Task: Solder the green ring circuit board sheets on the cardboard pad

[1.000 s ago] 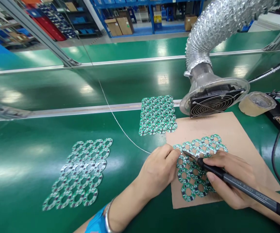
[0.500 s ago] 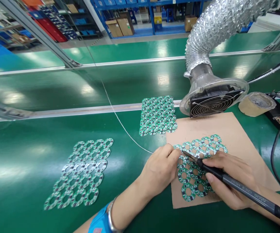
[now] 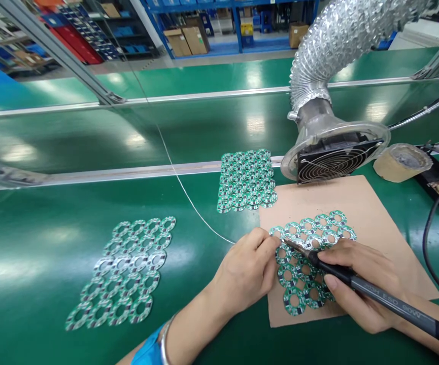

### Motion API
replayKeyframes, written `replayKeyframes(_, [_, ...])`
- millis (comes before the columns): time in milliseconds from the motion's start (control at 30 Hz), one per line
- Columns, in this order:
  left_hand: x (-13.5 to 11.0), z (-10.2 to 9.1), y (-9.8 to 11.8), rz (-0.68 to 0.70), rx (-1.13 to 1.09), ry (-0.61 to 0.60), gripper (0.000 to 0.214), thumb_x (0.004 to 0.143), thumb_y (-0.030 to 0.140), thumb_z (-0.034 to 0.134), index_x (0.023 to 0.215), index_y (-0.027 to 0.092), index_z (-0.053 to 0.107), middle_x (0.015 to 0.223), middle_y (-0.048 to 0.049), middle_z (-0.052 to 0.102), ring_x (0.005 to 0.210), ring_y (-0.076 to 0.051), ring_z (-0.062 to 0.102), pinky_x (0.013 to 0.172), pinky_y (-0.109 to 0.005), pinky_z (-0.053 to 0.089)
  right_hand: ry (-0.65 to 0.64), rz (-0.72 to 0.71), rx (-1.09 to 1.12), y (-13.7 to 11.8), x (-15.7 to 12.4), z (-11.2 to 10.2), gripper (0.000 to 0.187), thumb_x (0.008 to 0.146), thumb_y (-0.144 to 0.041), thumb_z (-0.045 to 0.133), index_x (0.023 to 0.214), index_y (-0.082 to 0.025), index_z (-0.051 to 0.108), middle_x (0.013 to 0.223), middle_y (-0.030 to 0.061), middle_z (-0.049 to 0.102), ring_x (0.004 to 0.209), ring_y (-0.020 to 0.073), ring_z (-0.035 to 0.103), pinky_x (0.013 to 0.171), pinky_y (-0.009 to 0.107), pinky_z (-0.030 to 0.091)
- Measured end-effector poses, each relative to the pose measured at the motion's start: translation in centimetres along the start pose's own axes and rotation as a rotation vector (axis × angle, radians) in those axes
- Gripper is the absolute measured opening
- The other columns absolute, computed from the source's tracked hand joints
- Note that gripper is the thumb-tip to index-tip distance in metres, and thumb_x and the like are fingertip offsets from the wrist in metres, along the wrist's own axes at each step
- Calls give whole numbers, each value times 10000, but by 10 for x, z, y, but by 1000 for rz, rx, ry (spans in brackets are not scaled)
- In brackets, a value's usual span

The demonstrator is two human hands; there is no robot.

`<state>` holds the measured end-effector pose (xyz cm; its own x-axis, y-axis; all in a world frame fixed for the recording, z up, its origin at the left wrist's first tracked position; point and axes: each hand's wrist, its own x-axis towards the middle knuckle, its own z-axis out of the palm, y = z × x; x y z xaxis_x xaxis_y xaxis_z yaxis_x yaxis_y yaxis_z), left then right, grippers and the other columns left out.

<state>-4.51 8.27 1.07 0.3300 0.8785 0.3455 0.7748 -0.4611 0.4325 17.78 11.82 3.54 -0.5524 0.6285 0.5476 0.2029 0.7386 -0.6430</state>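
My right hand (image 3: pixel 364 281) is closed round a black soldering iron (image 3: pixel 379 294), its tip pointing left at the upper left of a panel of ring-shaped circuit boards (image 3: pixel 294 300). That panel lies on a sheet of brown cardboard (image 3: pixel 318 197). At the panel's left edge, my left hand (image 3: pixel 247 266) pinches a thin length of solder wire (image 3: pixel 200 215), which trails up and away to the left. The wire's end and the iron's tip are close together; whether they touch I cannot make out. My right fingers cover part of the panel's lower right.
Behind the cardboard hangs a fume extractor (image 3: pixel 335 157) on a silver hose (image 3: pixel 318 66). A stack of ring-board panels (image 3: pixel 245 180) stands at the back, and another ring-board panel (image 3: pixel 122 276) lies left. A tape roll (image 3: pixel 402 163) and a black cable (image 3: pixel 428 243) are at right.
My left hand has shifted slightly left, with the wire. The iron's tip has moved slightly left too. The panels stay in place apart from a small shift of the view.
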Motion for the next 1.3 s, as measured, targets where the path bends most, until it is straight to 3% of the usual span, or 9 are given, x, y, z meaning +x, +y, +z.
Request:
replayKeyframes(367, [1,-1,3,66,144,-2,209,815,70,420,926,156,576,777,-48,558,685,-160,539,581,-292,501,-2,-24,-10,-2,2,1,343,781,-91,531,1115,-167,549,783,66,665,635,195,633,533,342,554])
replayKeyframes(700, [-2,1,3,66,132,-10,198,845,79,435,959,167,570,791,-36,575,685,-144,564,590,-268,517,-5,2,16,-1,-1,2,363,756,-71,542,1108,-156,562,789,75,663,656,199,630,540,351,548])
replayKeyframes(900, [-2,-4,1,-20,122,34,75,911,192,440,884,180,509,750,-1,556,610,-108,555,514,-216,466,24,4,21,-1,2,-2,324,769,-90,543,1083,-159,576,757,67,655,613,187,612,516,340,529])
replayKeyframes(1067, [-2,-11,2,-82,151,4,157,936,283,435,812,194,472,700,27,555,530,-89,525,441,-203,390,16,53,53,2,-5,-6,301,778,-88,541,1071,-144,582,734,67,649,635,190,611,550,341,527])
replayKeyframes(1300, [-5,-22,12,-177,21,-2,136,918,190,393,898,191,528,824,-18,563,689,-113,557,584,-234,479,27,77,35,10,-12,-4,278,798,-127,563,1069,-189,582,836,66,660,700,190,628,609,334,540])
